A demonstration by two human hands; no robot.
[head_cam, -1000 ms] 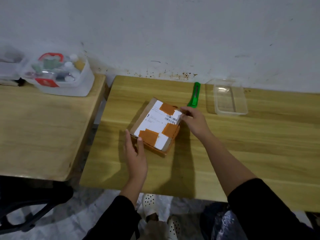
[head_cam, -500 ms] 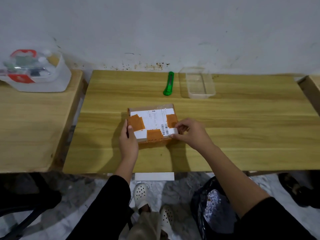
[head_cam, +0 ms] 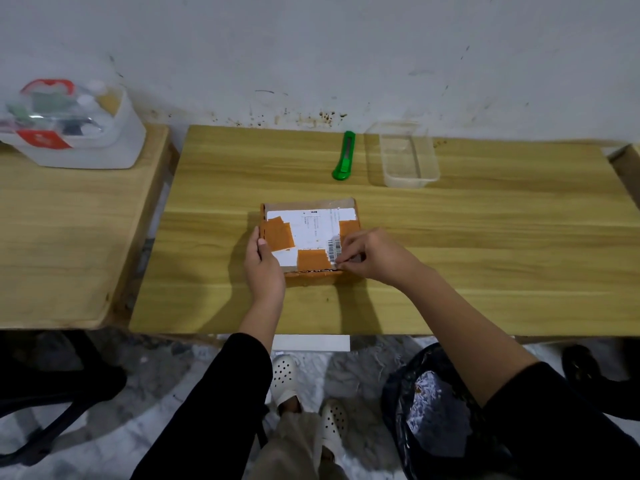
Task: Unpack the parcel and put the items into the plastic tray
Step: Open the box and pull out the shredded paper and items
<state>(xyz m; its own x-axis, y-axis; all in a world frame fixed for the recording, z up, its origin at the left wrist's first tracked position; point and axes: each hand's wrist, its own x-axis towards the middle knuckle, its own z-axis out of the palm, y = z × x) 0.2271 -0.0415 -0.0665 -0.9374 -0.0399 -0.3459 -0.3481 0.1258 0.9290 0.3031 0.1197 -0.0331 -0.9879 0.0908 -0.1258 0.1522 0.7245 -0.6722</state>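
Since a moment ago the right hand [head_cam: 375,258] shifted to pinch the parcel [head_cam: 310,237] at its near edge; left hand [head_cam: 263,268] braces its side (label [head_cam: 311,233] text unreadable), mid-desk [head_cam: 485,271].

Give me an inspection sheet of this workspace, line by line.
Surface: wooden table, another table at left.
Job's things: parcel flat, still taped, orange patches; plastic tray empty at the back; green cutter lying untouched beside it.
Clutter: white bin of bottles on the left table.
Grippers: left hand steadies the parcel's left edge; right hand picks at its near right corner.
Cables: nothing seen.
Surroundings: stained wall; black bag on the floor.
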